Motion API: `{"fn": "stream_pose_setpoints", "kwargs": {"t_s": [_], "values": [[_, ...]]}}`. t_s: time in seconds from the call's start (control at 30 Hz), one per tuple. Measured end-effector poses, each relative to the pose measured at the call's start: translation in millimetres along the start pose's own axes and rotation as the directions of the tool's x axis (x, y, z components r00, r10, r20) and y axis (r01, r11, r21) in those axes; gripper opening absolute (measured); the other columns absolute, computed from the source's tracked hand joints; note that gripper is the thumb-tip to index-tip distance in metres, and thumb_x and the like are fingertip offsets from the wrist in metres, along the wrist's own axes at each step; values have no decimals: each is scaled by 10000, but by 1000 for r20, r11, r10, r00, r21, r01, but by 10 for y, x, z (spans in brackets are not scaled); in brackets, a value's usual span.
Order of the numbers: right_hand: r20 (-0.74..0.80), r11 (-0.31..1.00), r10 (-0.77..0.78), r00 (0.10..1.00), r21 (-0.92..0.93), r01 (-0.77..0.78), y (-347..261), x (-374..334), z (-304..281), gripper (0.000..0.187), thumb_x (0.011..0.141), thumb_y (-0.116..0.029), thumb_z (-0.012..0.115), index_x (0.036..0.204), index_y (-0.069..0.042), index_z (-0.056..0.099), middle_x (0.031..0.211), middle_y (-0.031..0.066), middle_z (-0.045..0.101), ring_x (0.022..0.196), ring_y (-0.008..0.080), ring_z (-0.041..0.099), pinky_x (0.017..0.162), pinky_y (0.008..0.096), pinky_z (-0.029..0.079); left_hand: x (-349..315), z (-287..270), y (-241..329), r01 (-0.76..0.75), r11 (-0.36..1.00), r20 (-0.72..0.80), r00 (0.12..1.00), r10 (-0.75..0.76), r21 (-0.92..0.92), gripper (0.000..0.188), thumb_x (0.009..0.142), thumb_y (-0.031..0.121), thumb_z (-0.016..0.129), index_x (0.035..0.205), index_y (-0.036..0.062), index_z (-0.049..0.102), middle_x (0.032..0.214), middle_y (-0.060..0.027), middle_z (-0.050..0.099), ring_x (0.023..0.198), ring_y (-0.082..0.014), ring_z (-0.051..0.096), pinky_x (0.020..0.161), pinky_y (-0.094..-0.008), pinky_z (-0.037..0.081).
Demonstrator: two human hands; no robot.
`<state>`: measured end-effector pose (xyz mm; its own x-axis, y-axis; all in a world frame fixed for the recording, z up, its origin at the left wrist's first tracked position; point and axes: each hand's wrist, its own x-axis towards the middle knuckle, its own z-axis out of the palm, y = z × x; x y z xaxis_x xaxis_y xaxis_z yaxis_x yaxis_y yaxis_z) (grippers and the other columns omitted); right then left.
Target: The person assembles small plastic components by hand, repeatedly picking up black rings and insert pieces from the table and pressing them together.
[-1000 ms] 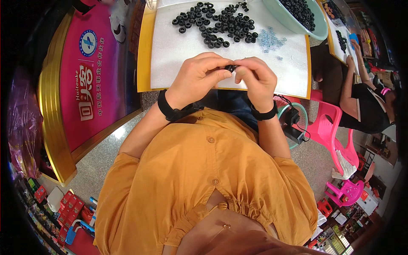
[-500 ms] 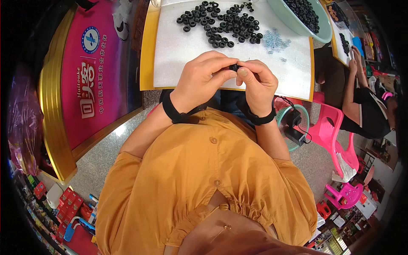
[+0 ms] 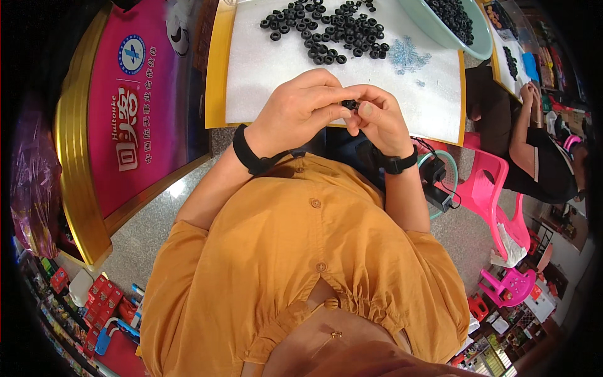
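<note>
"Over the near edge of the bench, what's there?"
"One small black part, pinched by the fingers of the left hand and right hand; black rings lie beyond."

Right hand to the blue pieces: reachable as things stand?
Probably yes: nothing stands between the right hand and the blue pieces on the white sheet, though it's occupied with a small black part.

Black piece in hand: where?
Head view, upper half, just right of centre: the black piece is between the left hand and the right hand, below the pile of black rings.
</note>
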<state>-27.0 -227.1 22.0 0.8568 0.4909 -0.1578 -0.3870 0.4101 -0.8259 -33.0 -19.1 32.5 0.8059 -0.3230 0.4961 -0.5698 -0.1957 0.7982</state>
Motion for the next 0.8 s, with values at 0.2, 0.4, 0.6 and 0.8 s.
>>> {"fn": "stream_pose_setpoints", "kwargs": {"t_s": [0.2, 0.4, 0.6, 0.8], "values": [[172, 983, 96, 980, 136, -121, 108, -2, -133, 241, 917, -157, 680, 1021, 58, 650, 746, 97, 649, 504, 115, 542, 451, 220, 439, -3, -26, -22, 2, 989, 128, 992, 17, -149, 294, 807, 40, 743, 1099, 36, 711, 884, -69, 619, 784, -190, 608, 671, -283, 495], [139, 979, 89, 986, 167, -112, 49, -67, -13, 238, 941, -169, 654, 1020, 55, 642, 732, 97, 640, 479, 97, 512, 420, 208, 383, -5, -64, -39, 23, 980, 182, 983, 13, -197, 279, 826, 39, 728, 1103, 20, 700, 909, -73, 617, 815, -192, 604, 704, -289, 491], [56, 984, 160, 986, 64, -164, 36, -57, 15, 282, 959, -221, 652, 1066, 35, 603, 745, 75, 613, 502, 79, 485, 410, 200, 347, 13, -82, -18, 7, 996, 192, 981, 10, -84, 267, 835, 60, 725, 1100, 44, 702, 915, -72, 615, 804, -198, 605, 699, -285, 492], [195, 968, 95, 976, 211, -136, 213, -7, -23, 274, 971, -239, 639, 1038, 23, 596, 733, 60, 588, 497, 55, 456, 392, 169, 326, 20, -98, -21, -3, 996, 174, 985, 18, -84, 249, 848, 72, 714, 1095, 47, 701, 913, -67, 614, 782, -194, 599, 678, -284, 485]]}}
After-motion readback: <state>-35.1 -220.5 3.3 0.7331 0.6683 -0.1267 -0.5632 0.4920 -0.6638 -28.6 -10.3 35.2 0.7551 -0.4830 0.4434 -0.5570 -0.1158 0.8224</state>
